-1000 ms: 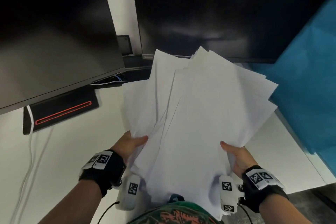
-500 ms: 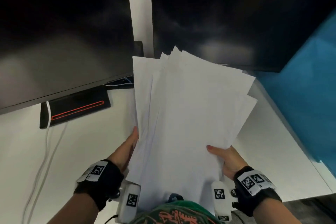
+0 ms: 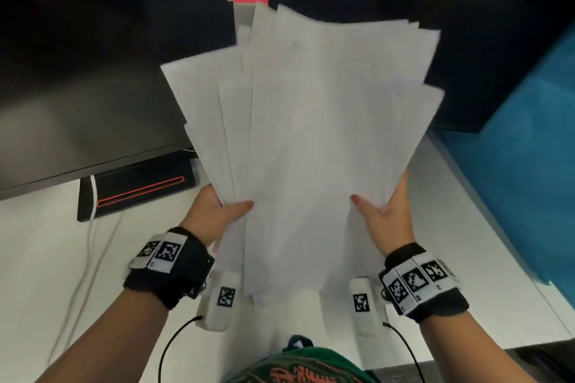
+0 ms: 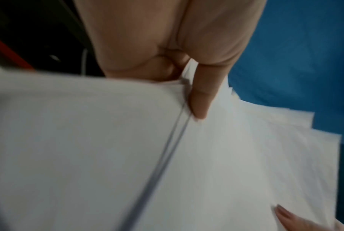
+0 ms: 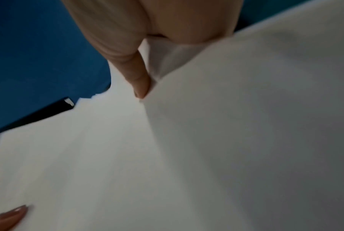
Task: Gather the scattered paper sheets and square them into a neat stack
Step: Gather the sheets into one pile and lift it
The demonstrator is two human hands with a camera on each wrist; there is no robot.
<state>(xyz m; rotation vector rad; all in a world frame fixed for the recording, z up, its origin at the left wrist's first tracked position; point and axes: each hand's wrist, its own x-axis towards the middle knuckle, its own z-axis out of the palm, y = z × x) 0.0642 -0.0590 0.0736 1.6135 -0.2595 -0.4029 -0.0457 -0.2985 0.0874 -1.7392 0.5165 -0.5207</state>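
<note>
With the left hand (image 3: 217, 211) and right hand (image 3: 385, 214) each pinching a side edge of the paper sheets (image 3: 311, 134) held above the desk (image 3: 46, 258), the fanned far ends beyond both grips could slip loose.

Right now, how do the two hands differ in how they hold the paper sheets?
The left hand grips the left edge of the paper sheets, where they fan out widely; the right hand grips the right edge, where they lie closer together. The left hand sits slightly lower on the sheets than the right. Both pinch, thumb on top and fingers beneath.
</note>
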